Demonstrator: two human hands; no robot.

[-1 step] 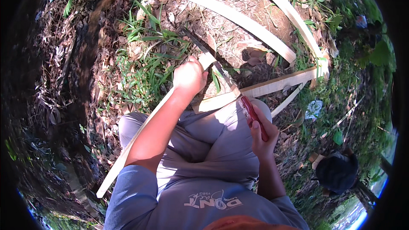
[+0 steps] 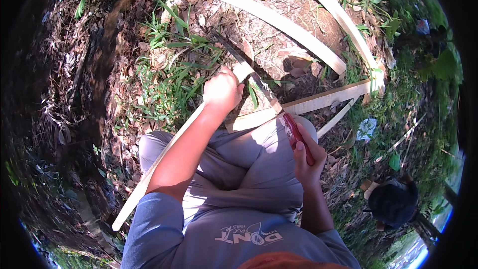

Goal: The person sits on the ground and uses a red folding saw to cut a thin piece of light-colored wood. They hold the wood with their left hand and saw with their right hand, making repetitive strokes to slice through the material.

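My right hand [image 2: 308, 154] grips the red handle [image 2: 296, 137] of a hand saw, thumb along its side. The saw's long dark blade [image 2: 259, 85] slants up and to the left. My left hand [image 2: 222, 92] is closed around a pale wooden strip [image 2: 137, 200] near its far end. This strip runs back under my left forearm to the lower left. Its far end meets the blade just beyond my left fist; how deep the teeth sit there I cannot tell. A second wooden strip [image 2: 326, 97] lies under the blade by my right knee.
A long curved-looking strip [image 2: 249, 6] lies on the ground ahead, and a shorter one [image 2: 346, 25] at the far right. A thin stick [image 2: 338, 117] is beside my right knee. Grass [image 2: 169, 74] and dry leaves surround me. Another person [image 2: 393, 201] is at the lower right.
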